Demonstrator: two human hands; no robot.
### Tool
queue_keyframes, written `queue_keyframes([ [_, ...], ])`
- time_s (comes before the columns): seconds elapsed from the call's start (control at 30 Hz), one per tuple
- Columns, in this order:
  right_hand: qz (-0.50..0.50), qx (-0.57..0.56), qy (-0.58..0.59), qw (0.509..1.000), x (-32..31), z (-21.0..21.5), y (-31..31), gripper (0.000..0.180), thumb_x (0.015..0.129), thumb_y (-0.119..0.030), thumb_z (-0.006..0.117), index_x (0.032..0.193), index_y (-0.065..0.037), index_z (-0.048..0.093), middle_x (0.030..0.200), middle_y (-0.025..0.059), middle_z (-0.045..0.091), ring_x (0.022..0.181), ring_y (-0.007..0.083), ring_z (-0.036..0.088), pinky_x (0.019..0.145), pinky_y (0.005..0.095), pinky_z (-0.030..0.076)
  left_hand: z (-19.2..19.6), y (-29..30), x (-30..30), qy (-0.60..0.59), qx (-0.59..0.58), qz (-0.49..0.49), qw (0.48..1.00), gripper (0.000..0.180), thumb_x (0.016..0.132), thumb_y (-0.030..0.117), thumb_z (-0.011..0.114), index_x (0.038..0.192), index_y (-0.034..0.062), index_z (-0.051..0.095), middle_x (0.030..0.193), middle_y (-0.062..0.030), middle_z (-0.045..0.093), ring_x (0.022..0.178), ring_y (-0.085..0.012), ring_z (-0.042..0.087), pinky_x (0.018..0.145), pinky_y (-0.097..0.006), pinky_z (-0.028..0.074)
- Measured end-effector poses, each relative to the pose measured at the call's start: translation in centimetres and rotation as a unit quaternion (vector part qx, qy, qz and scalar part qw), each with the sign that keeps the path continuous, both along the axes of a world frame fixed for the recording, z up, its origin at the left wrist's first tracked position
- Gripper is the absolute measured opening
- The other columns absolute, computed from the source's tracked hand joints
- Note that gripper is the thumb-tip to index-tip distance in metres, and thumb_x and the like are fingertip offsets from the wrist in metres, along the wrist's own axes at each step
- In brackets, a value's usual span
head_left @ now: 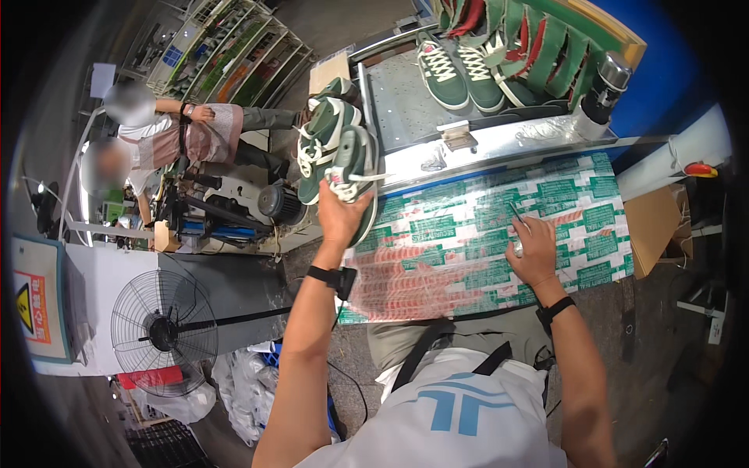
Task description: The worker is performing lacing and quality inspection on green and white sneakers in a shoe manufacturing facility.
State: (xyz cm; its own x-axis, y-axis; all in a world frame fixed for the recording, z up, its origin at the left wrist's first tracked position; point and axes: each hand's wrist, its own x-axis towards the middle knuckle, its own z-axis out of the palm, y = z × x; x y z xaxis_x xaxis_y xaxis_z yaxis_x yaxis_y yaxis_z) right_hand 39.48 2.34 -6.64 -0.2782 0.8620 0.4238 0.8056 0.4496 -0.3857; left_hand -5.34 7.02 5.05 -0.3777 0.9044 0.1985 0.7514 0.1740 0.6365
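My left hand [341, 217] is closed on a dark green sneaker [360, 160] with a white sole and pale laces, at the left end of the worktable. Right behind it, other green sneakers [318, 136] stand close together; my hand and the held shoe partly cover them. Over the table's right half, my right hand [535, 251] is closed around a thin, pointed, dark tool [515, 210]. Its tip sticks out above my fingers, and its exact kind is too small to make out. The table is covered with a green, white and red printed sheet [468, 242].
Beyond the table runs a metal-edged conveyor [394, 101] carrying laced green sneakers [445, 74] and green uppers [538, 47]. A dark flask [607, 86] stands on its edge. A wire fan [162, 331] is at left, a cardboard box [659, 226] at right. Two people work at far left.
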Motion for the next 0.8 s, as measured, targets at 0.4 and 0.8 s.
queue_keyframes([
  [0.4,0.0,-0.011,-0.001,1.0,0.5,0.0,0.0,0.047,0.09,-0.023,0.078,0.133,-0.005,0.074,0.131,0.0171,0.067,0.129,0.0387,0.062,0.119,0.0569,0.044,4.6,2.8,-5.9,0.117,0.025,-0.206,0.971,0.082,0.072,0.028,0.107,0.137,-0.0071,0.071,0.113,-0.0252,0.081,0.107,-0.0506,0.076,0.094,-0.052,0.059],
  [0.8,-0.055,0.005,0.025,0.998,6.7,0.0,4.5,0.045,0.087,-0.023,0.081,0.127,-0.005,0.076,0.128,0.0156,0.068,0.124,0.0379,0.063,0.116,0.0573,0.045,7.5,3.3,8.6,0.195,0.124,-0.213,0.949,0.086,0.091,0.009,0.084,0.167,-0.0032,0.045,0.164,-0.031,0.051,0.155,-0.0499,0.046,0.131,-0.054,0.036],
])
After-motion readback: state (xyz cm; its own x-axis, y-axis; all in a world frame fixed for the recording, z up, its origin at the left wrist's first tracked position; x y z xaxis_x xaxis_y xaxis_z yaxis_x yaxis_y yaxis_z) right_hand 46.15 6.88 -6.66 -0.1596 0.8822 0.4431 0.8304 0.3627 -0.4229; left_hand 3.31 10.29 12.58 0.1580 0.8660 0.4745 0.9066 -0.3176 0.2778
